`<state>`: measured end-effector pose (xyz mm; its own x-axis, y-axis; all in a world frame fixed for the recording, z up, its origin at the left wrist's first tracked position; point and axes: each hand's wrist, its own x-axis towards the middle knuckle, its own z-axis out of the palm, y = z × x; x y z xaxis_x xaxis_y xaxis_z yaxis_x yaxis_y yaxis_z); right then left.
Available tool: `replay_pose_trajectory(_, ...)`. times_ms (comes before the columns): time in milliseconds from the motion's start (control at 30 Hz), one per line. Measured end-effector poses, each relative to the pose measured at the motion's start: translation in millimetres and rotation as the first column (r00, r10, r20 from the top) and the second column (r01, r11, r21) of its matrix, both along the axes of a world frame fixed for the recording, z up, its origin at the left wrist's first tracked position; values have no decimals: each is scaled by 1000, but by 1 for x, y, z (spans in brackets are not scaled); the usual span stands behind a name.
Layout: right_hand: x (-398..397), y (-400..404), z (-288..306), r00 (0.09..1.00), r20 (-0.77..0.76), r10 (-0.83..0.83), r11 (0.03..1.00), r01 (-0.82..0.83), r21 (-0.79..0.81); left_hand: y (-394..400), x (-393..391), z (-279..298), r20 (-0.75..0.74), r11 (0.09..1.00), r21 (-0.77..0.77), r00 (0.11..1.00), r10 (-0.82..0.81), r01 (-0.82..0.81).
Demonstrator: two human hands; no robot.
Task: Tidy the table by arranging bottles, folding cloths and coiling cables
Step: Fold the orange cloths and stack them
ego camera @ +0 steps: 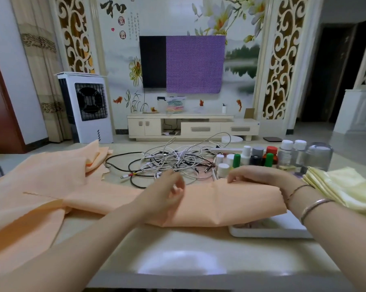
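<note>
A large orange cloth (pixel 230 204) lies across the table, partly folded in front of me, with the loose rest spread to the left. My right hand (pixel 255 175) rests on the cloth's far folded edge, fingers curled down onto it. My left hand (pixel 167 192) hovers just above the cloth near its middle, fingers loosely curled, holding nothing. Behind the cloth sits a tangle of white and black cables (pixel 173 163). Several small bottles (pixel 260 157) with white, green, red and grey caps stand grouped at the right rear.
A folded pale yellow cloth (pixel 346 186) lies at the right edge. A white tray (pixel 268 230) pokes out from under the orange cloth near my right forearm. The table's front edge (pixel 177 277) is close to me. A TV cabinet and fan stand beyond.
</note>
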<state>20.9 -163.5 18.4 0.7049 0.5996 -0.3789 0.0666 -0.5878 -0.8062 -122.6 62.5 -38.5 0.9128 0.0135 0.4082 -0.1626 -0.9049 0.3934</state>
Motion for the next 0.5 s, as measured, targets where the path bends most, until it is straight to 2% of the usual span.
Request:
replay_pose_trajectory(67,-3,-3,4,999,-47,-15,1000,15,7,-18,5,-5,-3,986,-63,988,-153,153)
replay_pose_trajectory(167,-8,-6,5,995,-98,-7,999,11,42,-30,9,-19,-84,978,-19,975,-207,207)
replay_pose_trajectory(233,-7,-3,2,988,-152,1,984,26,176,-33,9,-30,-121,981,66,977,-176,185)
replay_pose_trajectory(333,-13,6,2,961,-273,44,905,78,417,-39,10,-35,-145,978,180,986,-77,103)
replay_pose_trajectory(400,-20,16,3,943,-323,82,849,103,519,-46,12,-33,-176,986,161,984,-10,39)
replay_pose_trajectory(500,-24,36,0,928,-362,88,819,139,556,-62,15,-33,-140,999,49,990,31,-24)
